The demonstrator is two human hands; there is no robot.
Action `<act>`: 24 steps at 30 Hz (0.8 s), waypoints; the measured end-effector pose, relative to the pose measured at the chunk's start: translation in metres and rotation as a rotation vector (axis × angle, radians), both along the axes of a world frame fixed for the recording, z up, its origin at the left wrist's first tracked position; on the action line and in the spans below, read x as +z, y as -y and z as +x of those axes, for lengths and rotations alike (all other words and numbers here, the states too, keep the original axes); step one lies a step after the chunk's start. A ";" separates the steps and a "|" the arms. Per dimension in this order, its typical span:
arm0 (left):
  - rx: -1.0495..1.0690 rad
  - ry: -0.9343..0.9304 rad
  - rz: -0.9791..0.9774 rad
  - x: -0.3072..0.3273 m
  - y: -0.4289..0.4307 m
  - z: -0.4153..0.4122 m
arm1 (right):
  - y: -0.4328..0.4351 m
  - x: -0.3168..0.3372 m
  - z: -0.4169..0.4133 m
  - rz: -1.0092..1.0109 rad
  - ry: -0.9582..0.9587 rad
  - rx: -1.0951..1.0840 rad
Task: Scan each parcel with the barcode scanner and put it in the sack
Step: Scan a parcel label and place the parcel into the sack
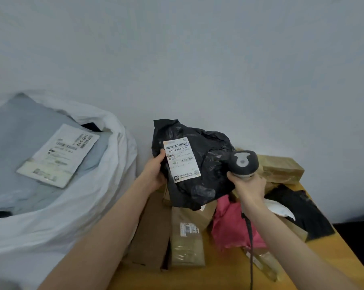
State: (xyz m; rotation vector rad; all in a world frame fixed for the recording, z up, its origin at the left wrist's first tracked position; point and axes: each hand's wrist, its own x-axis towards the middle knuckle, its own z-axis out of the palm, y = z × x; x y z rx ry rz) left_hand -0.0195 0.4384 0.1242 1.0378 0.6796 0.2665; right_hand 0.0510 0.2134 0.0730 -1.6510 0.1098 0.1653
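Head view, facing forward-down, close above table (223, 275); edges perhaps distorted

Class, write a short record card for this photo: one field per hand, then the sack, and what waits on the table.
Left hand: grips the black parcel by its left edge, label facing the camera
Right hand: holds the barcode scanner beside that parcel
Sack: white, open, a grey labelled parcel on top inside
Table: brown boxes, a pink parcel, a second black parcel
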 end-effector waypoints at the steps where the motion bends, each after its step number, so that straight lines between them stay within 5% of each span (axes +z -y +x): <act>1: -0.011 -0.004 0.009 0.002 -0.005 -0.002 | -0.003 0.003 -0.002 0.031 -0.003 0.005; 6: -0.403 -0.149 0.188 0.000 -0.005 -0.011 | -0.022 0.020 -0.011 0.322 -0.047 0.178; 12: -0.736 -0.157 0.285 -0.002 0.004 -0.009 | -0.026 0.024 -0.006 0.252 -0.112 0.219; 16: -0.540 -0.064 0.352 -0.010 0.003 -0.005 | -0.023 0.022 -0.001 0.230 -0.123 0.109; 20: -0.038 0.059 0.778 -0.010 0.003 -0.006 | -0.023 0.022 0.006 0.152 -0.098 0.044; 24: -0.301 0.043 1.003 -0.010 0.021 -0.008 | -0.026 0.021 0.008 0.150 -0.081 0.043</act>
